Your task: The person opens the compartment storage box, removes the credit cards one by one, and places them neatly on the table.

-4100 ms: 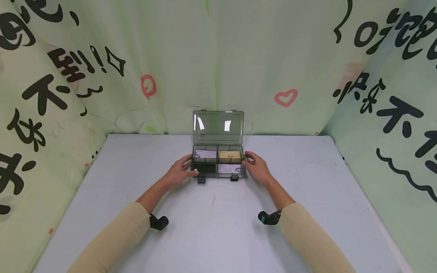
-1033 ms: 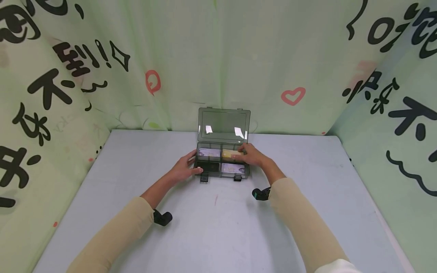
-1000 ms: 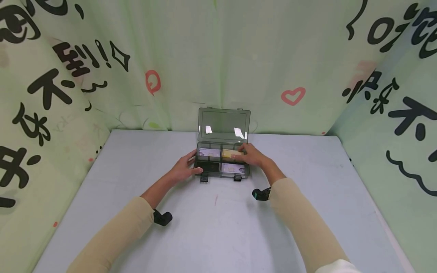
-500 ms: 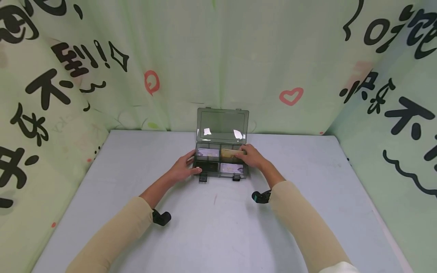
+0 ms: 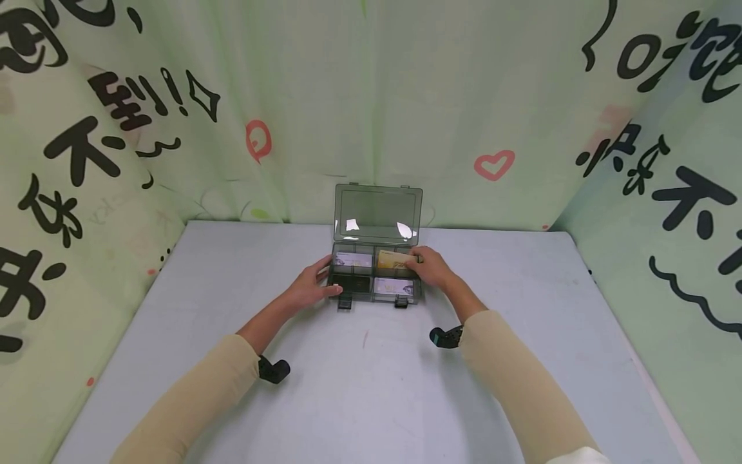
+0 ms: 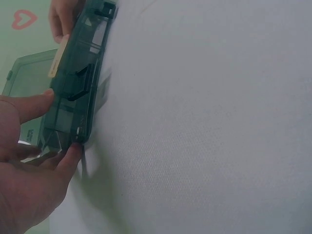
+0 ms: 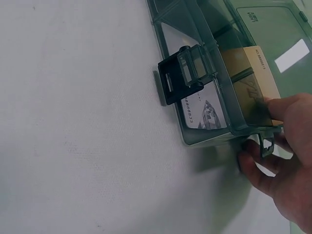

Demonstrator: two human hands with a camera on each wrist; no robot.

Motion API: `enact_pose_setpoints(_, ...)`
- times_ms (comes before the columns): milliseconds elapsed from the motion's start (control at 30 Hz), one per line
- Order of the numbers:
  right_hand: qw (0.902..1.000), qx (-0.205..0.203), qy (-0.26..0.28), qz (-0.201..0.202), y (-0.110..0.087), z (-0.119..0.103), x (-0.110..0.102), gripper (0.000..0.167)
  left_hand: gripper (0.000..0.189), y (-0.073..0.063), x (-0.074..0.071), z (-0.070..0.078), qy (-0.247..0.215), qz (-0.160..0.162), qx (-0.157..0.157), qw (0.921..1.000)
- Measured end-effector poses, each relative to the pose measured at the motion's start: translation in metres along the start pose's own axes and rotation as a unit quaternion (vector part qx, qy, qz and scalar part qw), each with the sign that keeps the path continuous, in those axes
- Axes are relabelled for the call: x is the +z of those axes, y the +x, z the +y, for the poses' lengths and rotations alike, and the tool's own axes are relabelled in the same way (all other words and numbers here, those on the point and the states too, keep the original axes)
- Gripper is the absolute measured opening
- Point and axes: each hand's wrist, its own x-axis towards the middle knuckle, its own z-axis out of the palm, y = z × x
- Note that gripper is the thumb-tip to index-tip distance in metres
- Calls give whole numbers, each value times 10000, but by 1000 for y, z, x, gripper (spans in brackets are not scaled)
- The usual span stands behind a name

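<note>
A translucent grey-green compartment box stands at the back middle of the table with its lid raised. My left hand grips its left end, thumb on the top rim and fingers against the side in the left wrist view. My right hand pinches a gold card in the back right compartment. The card's top edge sticks up above the rim in both wrist views. White and purple cards lie in the back left and front right compartments. Something black fills the front left one.
Two black latches, left and right, hang down at the box's front. The white table is ringed by pale green curtains with black lettering. A black wrist device juts from the left sleeve.
My right hand has moved from the box's right side onto the gold card, which now stands slightly higher and tilted. My left hand keeps its hold on the box.
</note>
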Motion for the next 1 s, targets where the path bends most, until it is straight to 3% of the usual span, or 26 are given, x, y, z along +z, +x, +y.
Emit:
enact_pose_setpoints(700, 9921, 359, 909, 791, -17, -3, -18, 29, 87, 1, 0, -6, -90, -45, 4, 9999)
enact_pose_setpoints(1000, 9862, 376, 1137, 1142, -24, 9, -28, 26, 86, 1, 0, -3, -45, -63, 34, 10000)
